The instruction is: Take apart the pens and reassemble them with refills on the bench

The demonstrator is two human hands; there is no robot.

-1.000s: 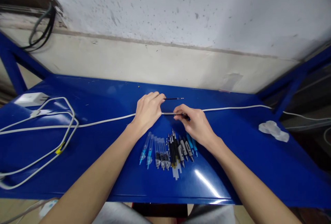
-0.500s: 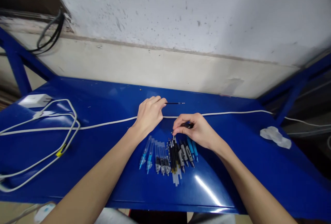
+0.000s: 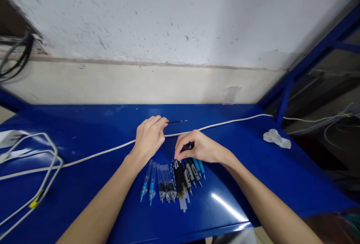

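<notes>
Left hand (image 3: 149,137) curled, pinching thin refill (image 3: 177,121); right hand (image 3: 201,147) closed on small black part (image 3: 188,145), fingertips just over pens (image 3: 180,178). Loose grip could drop either; a careless knock could scatter the pens.

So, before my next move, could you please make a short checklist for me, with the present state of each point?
Left grip on the thin black refill: ok, its end goes between the fingers.
Right grip on the small dark part: ok, though the fingers hide most of it.
Right grip apart from the loose pens: cannot tell, it is very close to them.
White cable free of the hands: not ok, it runs under the left hand.
Loose pens all on the blue metal bench top: ok.
</notes>
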